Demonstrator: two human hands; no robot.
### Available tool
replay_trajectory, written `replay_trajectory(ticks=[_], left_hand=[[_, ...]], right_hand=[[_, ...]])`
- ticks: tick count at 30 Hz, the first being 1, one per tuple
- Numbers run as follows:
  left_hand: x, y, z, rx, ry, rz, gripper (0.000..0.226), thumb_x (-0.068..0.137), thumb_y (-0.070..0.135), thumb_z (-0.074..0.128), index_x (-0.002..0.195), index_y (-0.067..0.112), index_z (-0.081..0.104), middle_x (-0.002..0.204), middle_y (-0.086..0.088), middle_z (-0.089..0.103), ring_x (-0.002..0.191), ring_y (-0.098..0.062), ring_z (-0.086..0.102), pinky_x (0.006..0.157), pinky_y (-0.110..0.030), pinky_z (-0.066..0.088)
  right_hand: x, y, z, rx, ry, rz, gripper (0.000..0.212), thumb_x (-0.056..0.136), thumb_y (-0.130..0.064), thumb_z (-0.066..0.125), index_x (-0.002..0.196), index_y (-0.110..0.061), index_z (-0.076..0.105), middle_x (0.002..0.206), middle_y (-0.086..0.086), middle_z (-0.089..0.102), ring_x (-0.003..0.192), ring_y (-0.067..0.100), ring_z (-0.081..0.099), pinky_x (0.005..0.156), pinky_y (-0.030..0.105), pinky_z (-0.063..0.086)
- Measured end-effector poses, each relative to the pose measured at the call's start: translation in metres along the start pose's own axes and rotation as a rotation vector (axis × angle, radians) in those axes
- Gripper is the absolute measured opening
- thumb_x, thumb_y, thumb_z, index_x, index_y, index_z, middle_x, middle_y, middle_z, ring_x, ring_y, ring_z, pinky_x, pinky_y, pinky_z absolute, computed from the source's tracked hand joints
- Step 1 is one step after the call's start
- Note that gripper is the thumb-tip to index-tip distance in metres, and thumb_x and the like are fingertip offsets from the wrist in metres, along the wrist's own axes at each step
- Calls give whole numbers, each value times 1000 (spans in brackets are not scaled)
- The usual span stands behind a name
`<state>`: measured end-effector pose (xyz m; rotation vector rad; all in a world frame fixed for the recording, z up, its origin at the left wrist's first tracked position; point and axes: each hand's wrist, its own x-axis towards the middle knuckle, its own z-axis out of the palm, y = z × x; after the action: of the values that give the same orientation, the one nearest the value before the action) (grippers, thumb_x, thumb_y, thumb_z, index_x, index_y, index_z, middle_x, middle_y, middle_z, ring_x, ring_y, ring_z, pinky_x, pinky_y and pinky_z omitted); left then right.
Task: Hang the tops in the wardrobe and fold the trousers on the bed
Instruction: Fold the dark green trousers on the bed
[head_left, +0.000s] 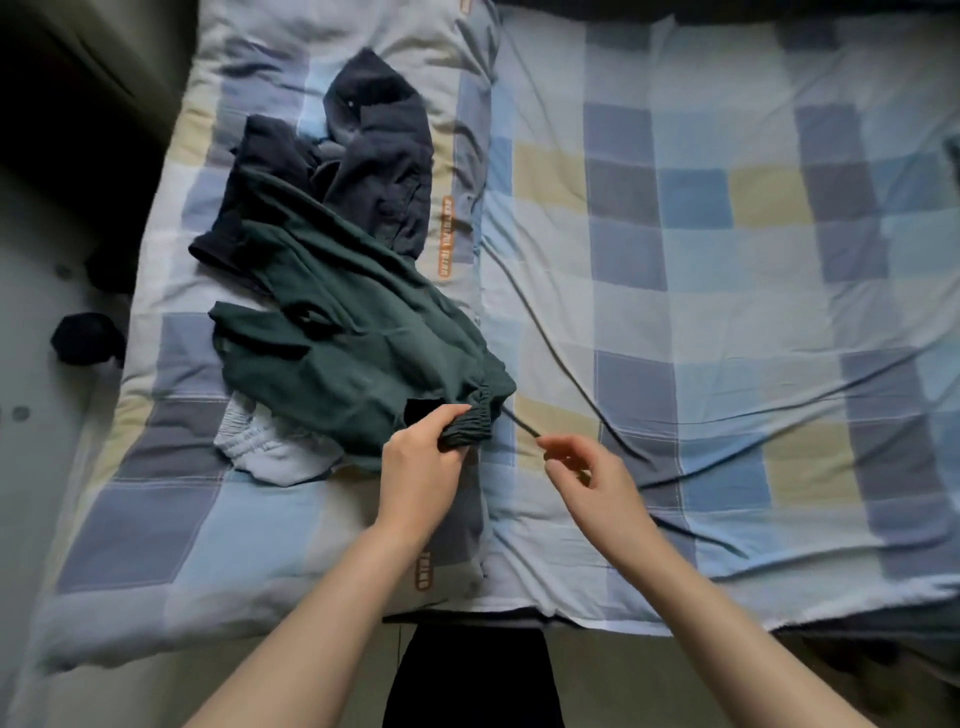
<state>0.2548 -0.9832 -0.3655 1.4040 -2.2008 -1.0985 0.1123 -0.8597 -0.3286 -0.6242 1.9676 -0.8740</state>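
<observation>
The fingers (451, 415) of the left hand (421, 467) are closed around the gathered, elastic waistband of the dark green trousers (343, 332), pinching a bunch of the soft, matte cloth just above the bed (727, 260). The right hand (587, 478) is beside it, fingers loosely curled with thumb and forefinger close together near the tip of a thin dark drawstring (519, 422) that runs out from the waistband; whether they actually grip the cord cannot be told through the blur.

The green trousers lie crumpled in broad folds, spreading up and to the left from the held waistband. Their upper part overlaps a heap of dark navy clothes (374, 156), thicker and more rumpled. Under the lower left edge of the green cloth peeks a pale grey-blue garment (270, 447) with a ruched elastic band.

All this rests on a quilt (156, 519) checked in blue, grey, cream and white, softly puffed and creased, bearing small orange labels. To its right the bed sheet carries the same check, with long dark wrinkles. A small dark bundle (85, 338) lies on the floor at the left.
</observation>
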Motion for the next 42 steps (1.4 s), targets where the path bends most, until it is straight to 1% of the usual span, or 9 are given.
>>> replay_trajectory(ticks=[5, 12, 15, 19, 26, 31, 34, 37, 42], left_hand=[[-25, 59, -78, -288, -172, -10, 22, 83, 14, 72, 90, 34, 72, 80, 16, 71, 77, -3, 63, 70, -23, 48], [-74, 143, -171, -786, -389, -100, 13, 79, 26, 74, 77, 13, 71, 71, -1, 68, 68, -12, 64, 61, -21, 52], [-85, 158, -214, -961, -367, -182, 17, 70, 32, 76, 77, 17, 76, 78, -4, 74, 74, -17, 71, 64, -24, 55], [-86, 158, -261, -1038, -308, -238, 15, 73, 33, 77, 77, 18, 78, 82, -6, 75, 76, -19, 73, 62, -27, 57], [-67, 122, -308, -563, -84, 10, 14, 86, 18, 70, 74, 25, 75, 73, 7, 73, 72, -8, 67, 67, -17, 55], [-53, 93, -313, 21, -205, 487, 49, 86, -1, 68, 126, 25, 60, 106, 5, 65, 96, -6, 62, 90, -19, 47], [-47, 96, -308, 429, -416, 810, 70, 87, -2, 64, 138, 39, 39, 120, 8, 55, 77, -21, 65, 70, -36, 55], [-37, 108, -299, 769, -472, 1039, 87, 63, -14, 70, 132, 33, 47, 117, -8, 57, 48, -26, 54, 44, -26, 43], [-13, 141, -269, 921, -490, 1045, 66, 76, -11, 61, 132, 24, 53, 118, -8, 54, 67, -30, 57, 61, -38, 50]], right_hand=[[-47, -16, -13, -197, -3, -84, 51, 91, -21, 59, 137, -30, 41, 124, -15, 47, 116, 5, 48, 99, 28, 41], [-89, -51, -17, -566, 11, -306, 76, 84, -32, 66, 148, -19, 26, 152, -3, 25, 139, 21, 21, 114, 33, 21], [-110, -62, -26, -748, -24, -291, 53, 83, -42, 62, 131, -31, 45, 152, -10, 23, 139, 19, 12, 109, 41, 19], [-138, -70, -34, -761, -322, -266, 31, 85, -18, 58, 114, -31, 57, 123, -5, 52, 119, 19, 45, 93, 34, 35], [-184, -72, -63, -667, -225, -365, 43, 84, 5, 45, 114, -22, 63, 115, -4, 50, 97, 13, 52, 80, 20, 40], [-192, -89, -118, -906, -241, -378, 25, 87, -12, 45, 97, -19, 66, 102, -4, 51, 92, 16, 53, 79, 31, 43], [-204, -96, -154, -1057, -246, -398, 31, 90, -39, 37, 87, -22, 62, 93, -5, 47, 85, 12, 50, 78, 33, 44], [-211, -95, -187, -1310, -190, -463, 49, 90, -64, 29, 95, -25, 59, 103, -5, 47, 95, 12, 48, 83, 31, 44], [-218, -86, -219, -1321, 138, -647, 31, 86, -46, 62, 81, -16, 64, 100, 4, 57, 80, 24, 60, 58, 37, 53]])
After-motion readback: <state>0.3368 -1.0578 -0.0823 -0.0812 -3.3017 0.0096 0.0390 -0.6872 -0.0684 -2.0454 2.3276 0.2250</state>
